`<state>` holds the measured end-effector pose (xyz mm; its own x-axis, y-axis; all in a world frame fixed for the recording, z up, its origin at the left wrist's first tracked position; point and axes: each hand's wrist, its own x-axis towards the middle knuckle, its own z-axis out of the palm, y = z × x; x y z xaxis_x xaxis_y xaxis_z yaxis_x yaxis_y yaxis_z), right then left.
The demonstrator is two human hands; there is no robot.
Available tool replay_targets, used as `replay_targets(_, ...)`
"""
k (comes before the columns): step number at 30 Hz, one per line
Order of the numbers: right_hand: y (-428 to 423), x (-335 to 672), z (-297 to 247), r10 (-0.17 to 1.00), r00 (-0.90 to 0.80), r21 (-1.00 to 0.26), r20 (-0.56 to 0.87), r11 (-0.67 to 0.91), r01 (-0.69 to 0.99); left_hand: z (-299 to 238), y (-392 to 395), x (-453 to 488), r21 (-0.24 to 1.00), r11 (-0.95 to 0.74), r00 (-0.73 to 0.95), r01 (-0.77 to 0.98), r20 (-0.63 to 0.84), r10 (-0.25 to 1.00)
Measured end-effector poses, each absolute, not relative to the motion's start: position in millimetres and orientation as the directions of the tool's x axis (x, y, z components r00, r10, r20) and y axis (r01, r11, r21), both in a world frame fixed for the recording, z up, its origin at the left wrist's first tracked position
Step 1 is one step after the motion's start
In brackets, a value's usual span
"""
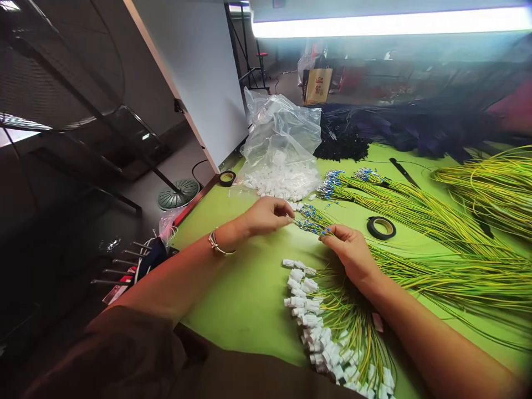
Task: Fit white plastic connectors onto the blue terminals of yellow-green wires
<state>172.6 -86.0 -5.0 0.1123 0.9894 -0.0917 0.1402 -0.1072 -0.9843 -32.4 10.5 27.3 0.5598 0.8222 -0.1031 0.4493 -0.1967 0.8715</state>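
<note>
My left hand (268,216), with a bracelet at the wrist, is closed in a pinch over the work table. Whatever lies between its fingertips is too small and covered to make out. My right hand (351,252) pinches a yellow-green wire (325,231) near its blue-sleeved end. Between and just behind the two hands lie more wire ends with blue sleeves and metal tips (308,211). Nearer to me, below my right hand, is a pile of white plastic connectors (320,335) fitted on yellow-green wires.
A clear plastic bag (282,133) of loose white connectors stands at the back, near a roll of black tape (227,178). Another black tape roll (381,228) lies right of my hands, among long wire bundles (440,221). Black parts (343,145) are heaped behind.
</note>
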Motion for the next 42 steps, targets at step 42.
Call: replay_targets(42, -99.9, 166.6, 2.9, 0.933, 0.212, -0.836, 0.29, 0.139, 0.53, 0.5, -10.9, -6.0, 0.779, 0.614, 0.584, -0.124, -0.443, 0.68)
